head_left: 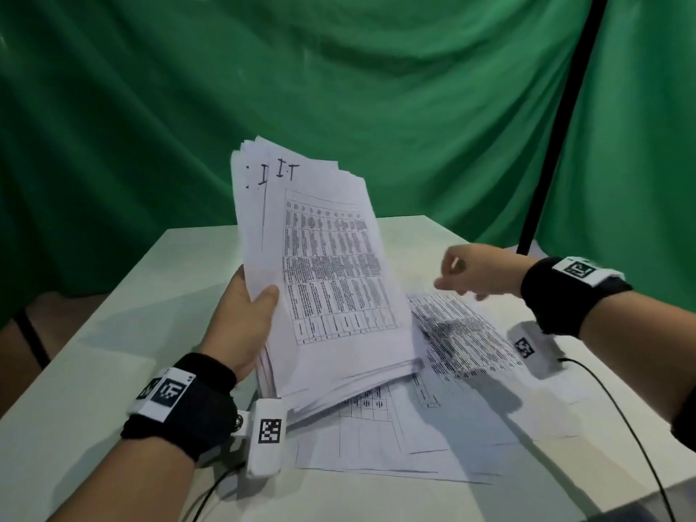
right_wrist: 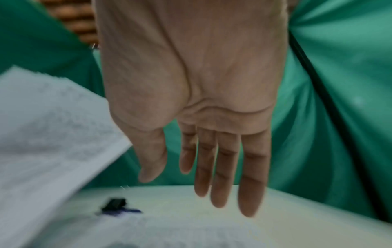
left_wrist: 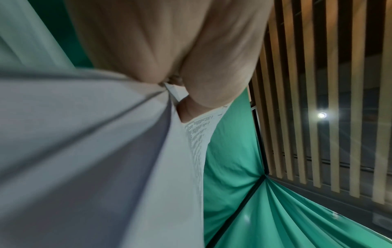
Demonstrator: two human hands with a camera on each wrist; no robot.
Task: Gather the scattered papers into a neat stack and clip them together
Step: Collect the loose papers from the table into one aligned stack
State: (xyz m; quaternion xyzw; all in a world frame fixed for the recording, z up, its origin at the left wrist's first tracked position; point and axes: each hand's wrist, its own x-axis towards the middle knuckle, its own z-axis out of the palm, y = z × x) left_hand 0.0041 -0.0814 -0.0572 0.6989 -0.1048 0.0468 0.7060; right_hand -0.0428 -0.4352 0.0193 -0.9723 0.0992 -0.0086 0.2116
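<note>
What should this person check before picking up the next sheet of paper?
1. Held stack secure in the left hand: ok, thumb on top, fingers behind.
2. Right hand free: ok, fingers straight, holding nothing.
3. Loose sheets left on the table: not ok, several still lie flat.
4. Stack edges aligned: not ok, top corners fan out.
5. Clip within reach: cannot tell; a small dark object on the table is too blurred to name.
</note>
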